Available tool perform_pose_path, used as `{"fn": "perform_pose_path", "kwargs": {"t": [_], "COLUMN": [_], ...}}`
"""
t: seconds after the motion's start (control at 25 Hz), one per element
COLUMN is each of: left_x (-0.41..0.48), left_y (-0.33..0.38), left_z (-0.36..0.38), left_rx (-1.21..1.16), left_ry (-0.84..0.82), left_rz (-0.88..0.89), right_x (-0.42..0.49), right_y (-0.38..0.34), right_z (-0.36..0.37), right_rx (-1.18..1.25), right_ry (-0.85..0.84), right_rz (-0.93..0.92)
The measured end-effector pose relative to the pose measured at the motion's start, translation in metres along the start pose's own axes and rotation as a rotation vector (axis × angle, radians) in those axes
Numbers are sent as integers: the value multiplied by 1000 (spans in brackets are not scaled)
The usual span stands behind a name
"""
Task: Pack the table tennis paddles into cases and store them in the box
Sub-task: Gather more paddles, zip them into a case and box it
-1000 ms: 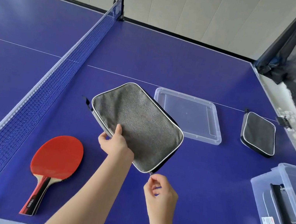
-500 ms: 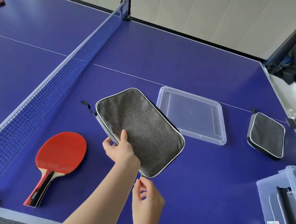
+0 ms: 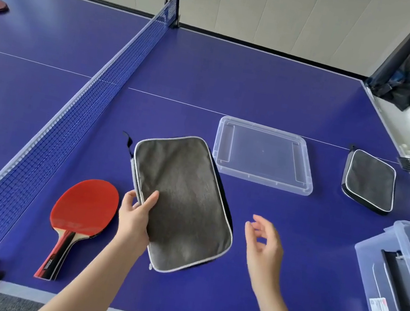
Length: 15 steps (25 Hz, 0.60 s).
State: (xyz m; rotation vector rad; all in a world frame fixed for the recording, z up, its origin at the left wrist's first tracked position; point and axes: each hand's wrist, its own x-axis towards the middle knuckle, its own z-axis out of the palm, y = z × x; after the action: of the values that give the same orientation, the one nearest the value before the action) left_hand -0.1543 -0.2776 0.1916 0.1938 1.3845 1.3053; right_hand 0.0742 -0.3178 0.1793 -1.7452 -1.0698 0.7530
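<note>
Head view: red round-bladed paddle [image 3: 85, 206] lies lower left on the blue table [image 3: 211, 75]. Left hand [image 3: 134, 220] still grips the grey rectangular fabric case [image 3: 182, 205] at centre, thumb on top. Right hand [image 3: 263, 248] has left the case's lower corner, fingers loosely spread, holding nothing.

Beige panelled wall [image 3: 274, 13]; blue table [image 3: 237, 79]; net [image 3: 105, 96]

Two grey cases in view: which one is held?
The near case, gripped by the left hand; the other case lies untouched at far right.
</note>
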Motion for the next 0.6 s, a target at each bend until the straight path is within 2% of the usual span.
{"fn": "perform_pose_path", "kwargs": {"t": [0.12, 0.24, 0.36, 0.48, 0.52, 0.6], "left_x": [-11, -16, -13, -16, -24, -50], "left_y": [-10, -19, -32, -47, -52, -62], "left_z": [-11, -13, -10, 1, 10, 34], "left_rx": [89, 147, 255, 697, 794, 774], "left_ry": [-224, -325, -254, -85, -104, -290], "left_rz": [-118, -206, -146, 120, 194, 198], "right_x": [15, 0, -16, -25, -28, -36], "right_y": [-4, -12, -14, -10, -8, -12], "right_z": [-11, -17, -20, -20, -20, -20], "right_rx": [229, 463, 581, 454, 368, 240], "right_ry": [-375, -617, -560, -404, -353, -300], "right_rz": [334, 508, 525, 414, 346, 219]}}
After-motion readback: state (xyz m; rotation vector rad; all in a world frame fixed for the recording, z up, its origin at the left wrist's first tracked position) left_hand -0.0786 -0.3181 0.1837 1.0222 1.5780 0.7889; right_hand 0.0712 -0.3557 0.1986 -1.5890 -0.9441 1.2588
